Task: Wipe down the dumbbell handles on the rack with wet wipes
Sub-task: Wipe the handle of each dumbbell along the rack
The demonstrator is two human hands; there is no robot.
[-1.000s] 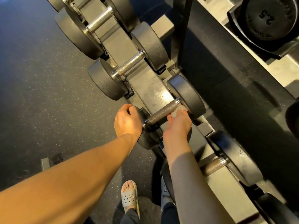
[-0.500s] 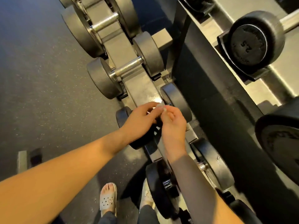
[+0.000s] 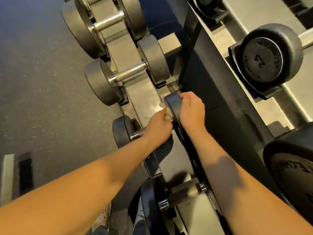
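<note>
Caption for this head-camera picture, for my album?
Left hand holds a wipe at a dumbbell handle; right hand grips the dumbbell head.

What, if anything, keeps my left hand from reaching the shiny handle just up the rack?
Probably nothing, so yes: the shiny handle lies bare with nothing over it, just beyond the left hand, which holds the wipe.

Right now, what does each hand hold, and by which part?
Left hand pinches a wet wipe; right hand grips the dumbbell's head by its rim.
</note>
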